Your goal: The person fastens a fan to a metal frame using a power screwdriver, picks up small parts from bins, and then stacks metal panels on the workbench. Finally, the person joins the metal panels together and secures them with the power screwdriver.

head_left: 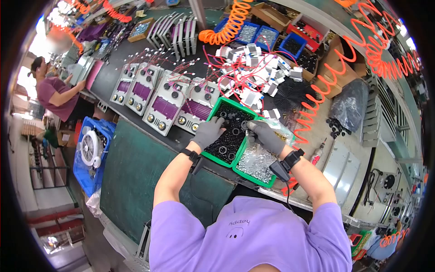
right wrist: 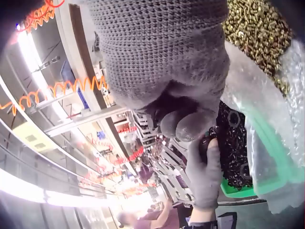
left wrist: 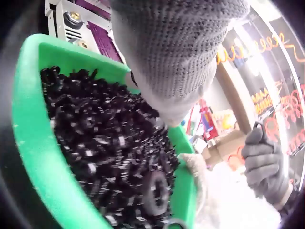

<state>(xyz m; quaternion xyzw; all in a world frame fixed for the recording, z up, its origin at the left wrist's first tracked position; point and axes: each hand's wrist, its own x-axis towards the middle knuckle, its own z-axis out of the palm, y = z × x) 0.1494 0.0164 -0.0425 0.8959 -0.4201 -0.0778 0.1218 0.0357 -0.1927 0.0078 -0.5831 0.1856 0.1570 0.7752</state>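
My left hand, in a grey glove, is over a green bin filled with small black parts. Its thumb and fingers stand apart at the bin's left side, with dark parts showing between them. Several larger black rings lie among the small parts. My gloved right hand pinches a black ring above the bin's right edge. In the left wrist view this ring sticks up from the right thumb and fingertips. Curled fingers fill the middle of the right wrist view.
A second green bin has a clear plastic bag of silver pieces, with brass-coloured pieces near it. Grey panels with purple middles stand left. White wired parts are piled behind. An orange coiled hose hangs right. Another person works far left.
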